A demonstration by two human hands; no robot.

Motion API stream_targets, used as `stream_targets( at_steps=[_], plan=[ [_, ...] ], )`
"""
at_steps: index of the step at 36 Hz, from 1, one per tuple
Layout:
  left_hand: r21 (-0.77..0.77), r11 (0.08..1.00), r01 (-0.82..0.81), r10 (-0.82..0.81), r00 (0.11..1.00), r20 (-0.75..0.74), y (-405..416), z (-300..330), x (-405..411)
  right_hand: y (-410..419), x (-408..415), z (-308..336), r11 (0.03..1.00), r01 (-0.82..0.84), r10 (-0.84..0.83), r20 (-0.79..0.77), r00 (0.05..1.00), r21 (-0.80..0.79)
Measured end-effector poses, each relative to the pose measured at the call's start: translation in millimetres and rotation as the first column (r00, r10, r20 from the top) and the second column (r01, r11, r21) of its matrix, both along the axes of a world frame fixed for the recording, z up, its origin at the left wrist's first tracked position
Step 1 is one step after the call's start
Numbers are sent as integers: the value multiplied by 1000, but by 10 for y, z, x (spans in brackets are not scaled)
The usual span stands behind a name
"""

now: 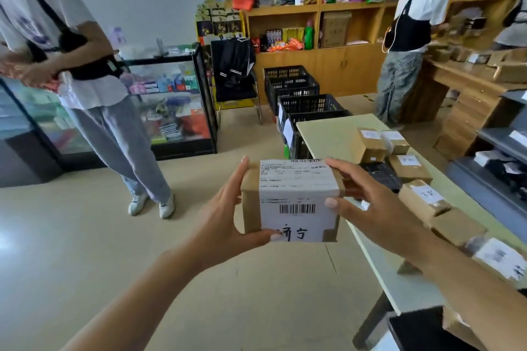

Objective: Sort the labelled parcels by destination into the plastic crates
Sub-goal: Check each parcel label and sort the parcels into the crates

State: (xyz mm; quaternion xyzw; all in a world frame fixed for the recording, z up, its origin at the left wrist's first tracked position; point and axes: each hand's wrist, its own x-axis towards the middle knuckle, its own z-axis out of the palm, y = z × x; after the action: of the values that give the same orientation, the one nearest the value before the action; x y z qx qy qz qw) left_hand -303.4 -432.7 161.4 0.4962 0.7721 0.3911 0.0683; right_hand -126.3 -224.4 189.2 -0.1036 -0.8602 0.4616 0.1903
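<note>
Here the fingers [243, 171] of the left hand [228, 214] curl along the left end of a cardboard parcel [293, 199], thumb tucked under its near lower edge, while the right hand [368, 208] clasps the right end, thumb pressed on the white label [296, 194]. The parcel is held in the air over the floor, just left of the bench [328, 134], long axis running left to right, its labelled face tilted up toward the camera with the barcode and handwritten characters on the near side. More labelled parcels [410, 165] lie along the bench. Beyond its far end stand black plastic crates [291, 80] in a row. Wooden shelves [319, 8] line the back wall, a glass display case [171, 100] stands at left, and two other people stand in the room.
</note>
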Motion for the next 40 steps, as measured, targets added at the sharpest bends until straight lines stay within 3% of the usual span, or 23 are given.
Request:
stream_targets(
  at_steps=[4,12,22,29,40],
  plan=[
    [9,999,-35,34,998,50,393,79,-524,393,-631,33,998,-20,20,-1,1000,-66],
    [27,990,-136,135,990,48,804,86,-1541,912,-1780,98,997,-67,69,76,995,-30],
    [34,990,-140,141,990,-28,1379,1,-3355,1522,-3585,58,997,-61,57,92,994,43],
    [144,987,-69,81,994,-79,1891,38,-4737,1997,-4859,124,992,-20,5,121,993,123],
    [65,996,60,-59,998,-15,3285,-132,-6272,3158,-6190,-76,993,92,-102,146,984,71]
  ],
)
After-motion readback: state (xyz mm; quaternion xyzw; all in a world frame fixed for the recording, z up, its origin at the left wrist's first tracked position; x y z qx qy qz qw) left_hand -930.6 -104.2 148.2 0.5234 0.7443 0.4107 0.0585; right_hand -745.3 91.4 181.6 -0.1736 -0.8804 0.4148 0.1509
